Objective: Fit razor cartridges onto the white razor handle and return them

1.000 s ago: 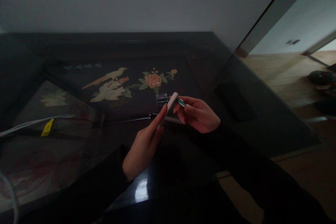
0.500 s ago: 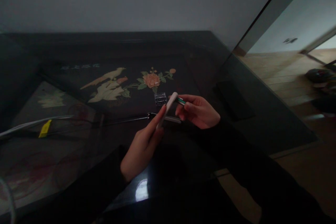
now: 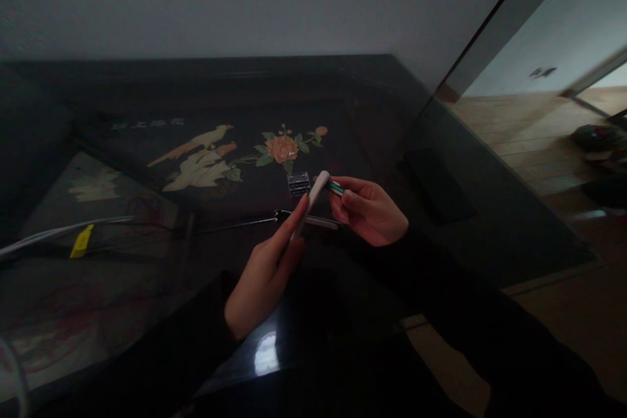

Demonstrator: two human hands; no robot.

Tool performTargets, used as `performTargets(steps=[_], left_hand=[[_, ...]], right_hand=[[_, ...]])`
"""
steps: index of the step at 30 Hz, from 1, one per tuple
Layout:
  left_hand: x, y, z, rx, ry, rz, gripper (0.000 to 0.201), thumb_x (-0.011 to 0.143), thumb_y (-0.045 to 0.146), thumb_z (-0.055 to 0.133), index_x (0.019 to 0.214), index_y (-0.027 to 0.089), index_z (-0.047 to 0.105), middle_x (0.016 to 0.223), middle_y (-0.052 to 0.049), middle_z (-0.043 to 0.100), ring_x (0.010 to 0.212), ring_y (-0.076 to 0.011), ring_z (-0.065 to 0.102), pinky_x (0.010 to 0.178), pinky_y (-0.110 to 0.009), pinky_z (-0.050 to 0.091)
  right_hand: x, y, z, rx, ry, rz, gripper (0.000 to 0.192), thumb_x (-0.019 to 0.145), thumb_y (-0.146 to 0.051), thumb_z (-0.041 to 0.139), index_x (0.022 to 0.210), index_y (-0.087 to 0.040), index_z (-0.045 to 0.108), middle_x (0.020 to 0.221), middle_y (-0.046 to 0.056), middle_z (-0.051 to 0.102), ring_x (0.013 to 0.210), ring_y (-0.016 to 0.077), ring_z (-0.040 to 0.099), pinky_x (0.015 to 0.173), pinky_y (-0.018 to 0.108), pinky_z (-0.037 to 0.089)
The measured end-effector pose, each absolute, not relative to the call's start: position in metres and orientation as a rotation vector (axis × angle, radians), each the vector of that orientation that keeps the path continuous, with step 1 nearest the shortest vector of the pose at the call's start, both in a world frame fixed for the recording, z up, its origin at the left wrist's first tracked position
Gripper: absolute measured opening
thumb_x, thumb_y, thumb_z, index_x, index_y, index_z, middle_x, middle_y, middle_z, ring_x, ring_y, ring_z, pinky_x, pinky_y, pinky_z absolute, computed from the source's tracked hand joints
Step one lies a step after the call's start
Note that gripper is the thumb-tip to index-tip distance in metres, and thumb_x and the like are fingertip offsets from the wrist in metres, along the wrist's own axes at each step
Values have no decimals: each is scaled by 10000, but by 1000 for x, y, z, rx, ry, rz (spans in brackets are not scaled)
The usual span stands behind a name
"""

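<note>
Scarcely moved: white stick (image 3: 317,187), lower part partly hidden in left hand (image 3: 259,281)

Inscription: one row of four pale Chinese characters (image 3: 147,124), set on the dark decorated panel (image 3: 313,111), above and left of the bird motif (image 3: 210,137); second character read 上, the others were too blurred to confirm. Yellow tag (image 3: 81,243) beside the cables (image 3: 63,228): any lettering was illegible

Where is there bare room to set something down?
Bare: dark glossy tabletop between pale wall and bird-and-flower picture, and between that picture and the flat black rectangular object. Crowded: around left hand, right hand, slim white bar and small clear plastic case; leftward, pale cable and yellow tag.
</note>
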State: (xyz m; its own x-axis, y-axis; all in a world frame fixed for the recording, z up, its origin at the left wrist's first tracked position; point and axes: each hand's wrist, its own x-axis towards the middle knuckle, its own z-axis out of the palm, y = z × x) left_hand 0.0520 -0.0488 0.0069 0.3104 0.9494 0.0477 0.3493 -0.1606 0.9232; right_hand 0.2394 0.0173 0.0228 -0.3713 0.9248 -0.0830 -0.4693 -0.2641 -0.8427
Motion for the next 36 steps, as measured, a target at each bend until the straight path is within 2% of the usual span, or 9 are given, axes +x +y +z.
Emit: performTargets(steps=[5, 12, 20, 25, 30, 36], left_hand=[[54, -52, 8, 1719, 1129, 828, 541, 964, 249, 397, 1497, 209, 307, 1133, -73, 698, 1123, -207, 619, 1007, -370, 470], [53, -54, 6, 1757, 1059, 800, 545, 965, 213, 394, 1500, 220, 292, 1125, -59, 697, 1066, -180, 642, 971, -336, 496], [52, -49, 8, 1778, 1130, 839, 543, 963, 218, 397, 1497, 228, 300, 1330, -68, 609, 1208, -218, 574, 1034, -387, 452], [51, -47, 9, 1737, 1203, 834, 549, 969, 247, 397, 1504, 214, 278, 1393, -94, 559, 1166, -217, 595, 1012, -376, 456], [51, -48, 7, 1711, 1217, 842, 556, 962, 244, 403, 1504, 214, 284, 1221, -81, 667, 979, -176, 659, 934, -331, 497], [53, -52, 7, 1767, 1081, 813, 555, 955, 217, 399, 1500, 201, 298, 1084, -65, 711, 1076, -193, 639, 973, -335, 487]], right_hand=[[237, 16, 19, -723, -882, 1827, 395, 570, -356, 878, 888, -159, 751, 571, -45, 593, 459, 37, 472, 418, 165, 347], [236, 14, 18, -699, -849, 1846, 369, 592, -320, 877, 919, -190, 766, 603, -38, 624, 507, 30, 515, 468, 132, 411], [237, 16, 14, -658, -920, 1845, 416, 593, -386, 868, 905, -149, 731, 588, -50, 582, 465, 36, 478, 442, 173, 379], [236, 15, 14, -650, -935, 1790, 401, 596, -405, 858, 875, -154, 714, 539, -55, 574, 437, 49, 450, 423, 190, 352], [234, 14, 15, -676, -917, 1772, 390, 570, -410, 865, 844, -171, 721, 522, -58, 581, 424, 52, 444, 410, 192, 342], [232, 13, 15, -735, -822, 1801, 437, 544, -363, 885, 907, -165, 745, 545, -53, 601, 444, 45, 472, 421, 176, 375]])
